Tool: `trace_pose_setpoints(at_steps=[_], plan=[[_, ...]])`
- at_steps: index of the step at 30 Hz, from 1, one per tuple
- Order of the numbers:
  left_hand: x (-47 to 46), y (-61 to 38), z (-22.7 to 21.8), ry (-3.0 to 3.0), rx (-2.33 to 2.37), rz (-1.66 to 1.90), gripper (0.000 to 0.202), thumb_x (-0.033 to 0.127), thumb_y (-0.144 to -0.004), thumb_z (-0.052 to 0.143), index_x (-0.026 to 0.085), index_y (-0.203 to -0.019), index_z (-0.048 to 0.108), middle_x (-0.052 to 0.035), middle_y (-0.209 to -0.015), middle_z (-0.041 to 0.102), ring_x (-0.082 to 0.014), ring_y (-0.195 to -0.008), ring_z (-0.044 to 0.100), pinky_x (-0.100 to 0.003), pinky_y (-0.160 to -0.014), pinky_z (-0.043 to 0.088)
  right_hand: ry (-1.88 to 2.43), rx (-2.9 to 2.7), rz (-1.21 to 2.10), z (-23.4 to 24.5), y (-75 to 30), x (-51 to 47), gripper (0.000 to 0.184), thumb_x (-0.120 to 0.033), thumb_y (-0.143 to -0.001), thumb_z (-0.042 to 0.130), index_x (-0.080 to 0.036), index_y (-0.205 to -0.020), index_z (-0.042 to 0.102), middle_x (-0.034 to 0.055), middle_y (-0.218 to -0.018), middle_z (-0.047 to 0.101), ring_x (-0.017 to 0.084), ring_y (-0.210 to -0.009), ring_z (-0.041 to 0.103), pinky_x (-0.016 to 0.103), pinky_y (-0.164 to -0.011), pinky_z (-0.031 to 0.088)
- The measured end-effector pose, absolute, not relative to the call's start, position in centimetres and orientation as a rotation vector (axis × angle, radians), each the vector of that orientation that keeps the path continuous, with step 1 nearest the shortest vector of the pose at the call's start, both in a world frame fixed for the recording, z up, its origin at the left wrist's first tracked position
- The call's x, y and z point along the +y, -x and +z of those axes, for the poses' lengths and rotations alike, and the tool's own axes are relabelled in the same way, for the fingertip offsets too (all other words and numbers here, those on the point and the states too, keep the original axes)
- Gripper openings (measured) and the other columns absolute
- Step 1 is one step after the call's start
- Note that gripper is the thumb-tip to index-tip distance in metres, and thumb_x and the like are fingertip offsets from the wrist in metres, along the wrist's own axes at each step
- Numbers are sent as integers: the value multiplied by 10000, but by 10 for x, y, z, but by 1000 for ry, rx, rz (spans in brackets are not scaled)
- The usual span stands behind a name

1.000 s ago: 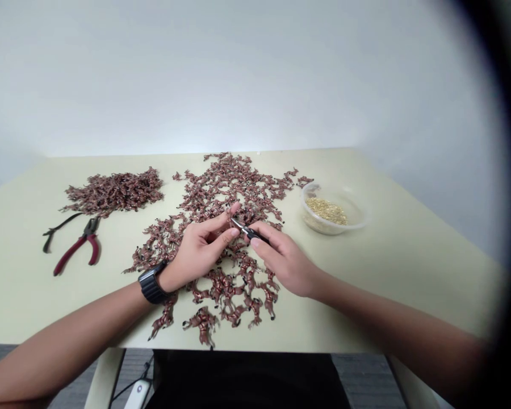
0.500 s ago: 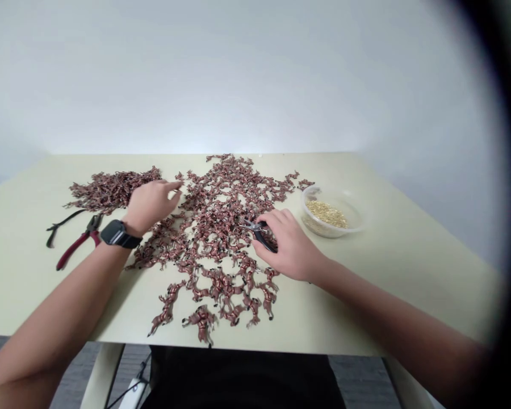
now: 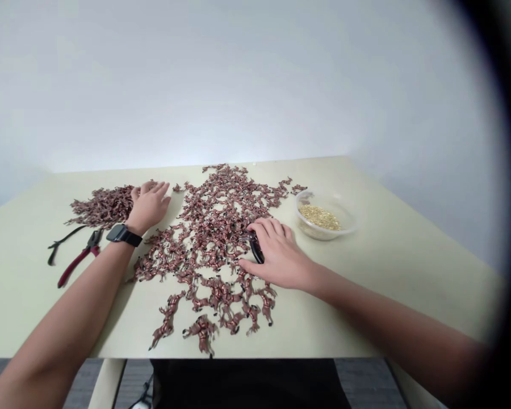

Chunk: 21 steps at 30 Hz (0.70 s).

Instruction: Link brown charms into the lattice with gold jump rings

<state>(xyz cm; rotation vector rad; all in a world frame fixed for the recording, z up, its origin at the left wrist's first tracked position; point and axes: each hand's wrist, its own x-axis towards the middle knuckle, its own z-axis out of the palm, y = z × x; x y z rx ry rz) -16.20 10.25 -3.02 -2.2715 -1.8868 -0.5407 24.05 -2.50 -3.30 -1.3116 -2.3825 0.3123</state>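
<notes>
My left hand [image 3: 149, 205] has its fingers spread at the right edge of a dense heap of small brown animal figures [image 3: 104, 207]. Nothing shows in its fingers, though part of the heap lies hidden behind them. My right hand [image 3: 279, 250] rests low at the right side of a wide scatter of similar brown, horse-like figures [image 3: 221, 227]. Its thumb and fingers lie loosely around small black-handled pliers [image 3: 256, 249], whose jaws point left among the figures. The hand covers the rest of the handles.
A clear round plastic tub [image 3: 323, 234] with small gold-coloured pieces [image 3: 319, 217] stands right of the scatter. Red-handled pliers [image 3: 80, 258] and a thin black tool [image 3: 62, 245] lie on the left. The pale table [image 3: 323, 324] meets a wall [image 3: 255, 85] behind.
My left hand has shifted left to the heap, and its fingers have spread. My right hand has moved slightly left and flattened over the pliers, which have turned. The view has tilted a little.
</notes>
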Motion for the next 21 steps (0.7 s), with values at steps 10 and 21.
trace_pose_setpoints(at_steps=[10,21], plan=[[123,163,-61,2371,-1799,-355,587,368,-1020,343,266,-1597,381,-129,-1573,496,-423,-1413,335,-641,-1120,136,1136,-2078,231,-4,-244,-21,282,-374,-1019,457,-248,-1248,564,109,-1286,614,305,-1291,492,518,-1091,412],[117,156,-55,2358,-1799,-485,498,385,-987,421,268,-1445,579,-155,-1413,611,-403,-1258,464,-596,-1065,244,1822,-2029,209,9,-350,58,345,-303,-1015,367,-227,-1019,704,85,-1048,756,242,-898,671,346,-782,455]])
